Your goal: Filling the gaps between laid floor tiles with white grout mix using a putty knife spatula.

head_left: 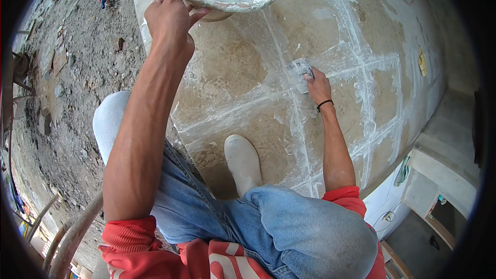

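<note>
My left hand [173, 18] grips the near left rim of a round basin [235, 6], its fingers curled over the edge. White paste coats the basin's rim, and a pale mix lies in its bottom. Lower and to the right, my right hand [319, 87] is closed on a flat grout float [299, 76] smeared with white. The float's face rests against the tiled floor [232, 67], where two joint lines cross. White grout [330, 75] fills the joints and is smeared over the brown tiles beside them.
Rough rubble ground [77, 72] borders the tiles on the left. My pale boot [243, 160] stands on the tiles between my hands. A yellow object [422, 62] lies at the far right. Wooden poles [77, 232] rise at the lower left.
</note>
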`<state>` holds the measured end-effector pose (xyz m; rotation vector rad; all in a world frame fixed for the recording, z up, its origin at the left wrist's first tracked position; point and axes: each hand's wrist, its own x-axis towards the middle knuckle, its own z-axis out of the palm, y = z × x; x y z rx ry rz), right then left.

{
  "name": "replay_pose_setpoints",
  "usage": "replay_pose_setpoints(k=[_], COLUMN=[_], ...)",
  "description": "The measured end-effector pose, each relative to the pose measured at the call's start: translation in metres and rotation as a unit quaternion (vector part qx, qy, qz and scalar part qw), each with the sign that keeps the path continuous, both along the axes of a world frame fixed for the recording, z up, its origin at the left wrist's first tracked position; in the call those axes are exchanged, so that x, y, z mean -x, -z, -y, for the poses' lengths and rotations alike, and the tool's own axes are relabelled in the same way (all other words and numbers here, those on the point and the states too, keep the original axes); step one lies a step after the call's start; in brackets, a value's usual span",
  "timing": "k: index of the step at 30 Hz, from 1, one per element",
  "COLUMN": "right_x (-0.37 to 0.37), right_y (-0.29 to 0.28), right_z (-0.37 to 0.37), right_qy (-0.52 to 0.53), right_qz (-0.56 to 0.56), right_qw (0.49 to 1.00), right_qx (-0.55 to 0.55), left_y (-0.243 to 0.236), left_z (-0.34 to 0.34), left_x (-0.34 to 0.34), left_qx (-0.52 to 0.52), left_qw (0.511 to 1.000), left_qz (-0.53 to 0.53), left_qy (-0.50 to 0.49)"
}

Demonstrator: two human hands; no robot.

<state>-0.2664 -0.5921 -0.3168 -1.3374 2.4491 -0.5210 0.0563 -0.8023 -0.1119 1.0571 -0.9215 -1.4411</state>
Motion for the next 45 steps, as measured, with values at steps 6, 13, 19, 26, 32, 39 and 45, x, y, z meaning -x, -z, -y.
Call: replay_pose_setpoints(k=[6,13,19,26,32,39,45], right_x=[-0.019,-0.006,-0.045,-0.061,-0.039,-0.037,-0.031], right_y=[-0.014,-0.009,-0.035,-0.014,-0.019,-0.059,-0.065], right_z=[0.001,-0.021,-0.055,-0.036,-0.031,0.018,0.093], right_qy=[0.034,0.061,0.034,0.019,-0.005,-0.003,-0.161], right_qz=[-0.025,-0.019,0.148,0.009,-0.021,-0.052,-0.209], right_qw=[0.999,0.996,0.988,1.000,1.000,0.998,0.960], right_qx=[0.001,0.064,0.032,0.020,0.008,0.028,0.091], left_y=[-0.002,-0.003,-0.003,-0.005,-0.015,-0.012,-0.006], left_z=[-0.008,-0.008,-0.010,-0.009,-0.016,-0.011,-0.013], left_x=[0.007,0.005,-0.005,-0.006,-0.007,-0.014,-0.009], left_qx=[-0.002,-0.004,0.007,0.012,0.008,0.015,0.016], left_qw=[1.000,1.000,1.000,1.000,1.000,1.000,1.000], left_qz=[0.023,-0.007,-0.005,-0.009,0.007,0.011,0.007], left_qy=[0.003,0.013,0.002,0.018,0.011,0.010,0.010])
